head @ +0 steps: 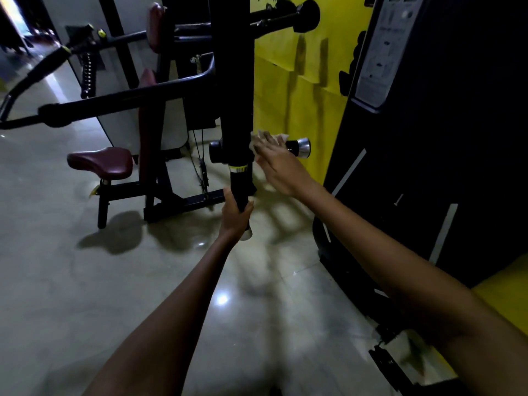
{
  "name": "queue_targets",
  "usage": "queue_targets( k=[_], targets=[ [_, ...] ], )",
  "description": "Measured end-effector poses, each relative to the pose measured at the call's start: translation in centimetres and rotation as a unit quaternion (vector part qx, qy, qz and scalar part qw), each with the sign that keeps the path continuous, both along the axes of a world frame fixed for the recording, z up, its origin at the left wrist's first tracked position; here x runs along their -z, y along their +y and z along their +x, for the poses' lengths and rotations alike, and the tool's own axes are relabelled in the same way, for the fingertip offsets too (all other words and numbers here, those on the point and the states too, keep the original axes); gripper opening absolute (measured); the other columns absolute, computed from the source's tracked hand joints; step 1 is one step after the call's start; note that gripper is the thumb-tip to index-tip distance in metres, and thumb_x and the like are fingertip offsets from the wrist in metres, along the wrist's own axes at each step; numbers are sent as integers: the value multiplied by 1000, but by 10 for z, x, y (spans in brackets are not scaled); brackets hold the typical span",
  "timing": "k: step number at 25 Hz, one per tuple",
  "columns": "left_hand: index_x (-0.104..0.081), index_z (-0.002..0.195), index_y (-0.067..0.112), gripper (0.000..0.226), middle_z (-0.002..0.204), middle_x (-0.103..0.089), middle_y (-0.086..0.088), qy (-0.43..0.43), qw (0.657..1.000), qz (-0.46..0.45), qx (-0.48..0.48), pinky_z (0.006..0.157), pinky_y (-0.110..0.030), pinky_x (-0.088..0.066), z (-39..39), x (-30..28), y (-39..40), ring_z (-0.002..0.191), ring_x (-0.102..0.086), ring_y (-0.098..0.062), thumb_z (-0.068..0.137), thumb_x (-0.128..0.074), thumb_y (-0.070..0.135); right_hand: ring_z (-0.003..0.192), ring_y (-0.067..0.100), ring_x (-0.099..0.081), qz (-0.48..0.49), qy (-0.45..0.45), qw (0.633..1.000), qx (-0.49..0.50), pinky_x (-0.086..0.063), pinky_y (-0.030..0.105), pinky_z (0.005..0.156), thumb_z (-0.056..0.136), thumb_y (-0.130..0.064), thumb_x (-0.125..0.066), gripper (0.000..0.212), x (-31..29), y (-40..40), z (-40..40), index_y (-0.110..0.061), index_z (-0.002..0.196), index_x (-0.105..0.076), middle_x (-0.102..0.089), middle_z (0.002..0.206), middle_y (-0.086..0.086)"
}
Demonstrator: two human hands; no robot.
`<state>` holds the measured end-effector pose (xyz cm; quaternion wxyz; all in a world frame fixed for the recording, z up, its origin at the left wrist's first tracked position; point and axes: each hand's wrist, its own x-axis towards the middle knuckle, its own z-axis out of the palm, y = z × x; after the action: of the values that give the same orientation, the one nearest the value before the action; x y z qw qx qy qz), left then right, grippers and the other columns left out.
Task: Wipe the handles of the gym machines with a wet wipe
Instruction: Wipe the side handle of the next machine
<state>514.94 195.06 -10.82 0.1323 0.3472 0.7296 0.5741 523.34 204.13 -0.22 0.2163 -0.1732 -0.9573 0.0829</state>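
From the head camera you see one wet wipe (267, 141) and two chrome-capped handles. Your left hand (235, 214) grips the lower handle (241, 190) under the black post (237, 81). Right of the post, your right hand (275, 164) presses the wipe around the side handle (298, 147), fingers curled over it.

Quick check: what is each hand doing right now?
Left hand: grips the vertical handle.
Right hand: presses the wet wipe on the horizontal handle; grip unclear.
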Motion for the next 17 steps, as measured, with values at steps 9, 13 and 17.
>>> queue_targets(
  k=[9,13,17],
  targets=[
    [-33,122,-10,40,93,-47,-10,14,1000,21,-16,61,-18,-29,1,1,0,83,-47,-20,88,-55,-3,143,28,-16,32,-42,996,71,-9,43,114,100,-32,-35,43,-16,15,-8,-19,141,-39,-27,152,12],
    [-32,124,-9,43,95,-48,-10,19,1000,15,-9,62,-17,-30,1,2,-1,86,-48,-19,89,-55,-1,138,31,-27,29,-59,995,78,-18,39,112,98,-25,-39,42,-21,20,-9,-22,141,-39,-37,147,10],
    [-32,123,-7,43,96,-48,-9,15,1000,14,6,66,-19,-34,-3,6,1,86,-49,-20,89,-57,1,137,23,-34,80,-23,997,5,-35,36,104,91,8,-38,56,-11,30,17,-15,142,-38,-37,148,6]
  ],
)
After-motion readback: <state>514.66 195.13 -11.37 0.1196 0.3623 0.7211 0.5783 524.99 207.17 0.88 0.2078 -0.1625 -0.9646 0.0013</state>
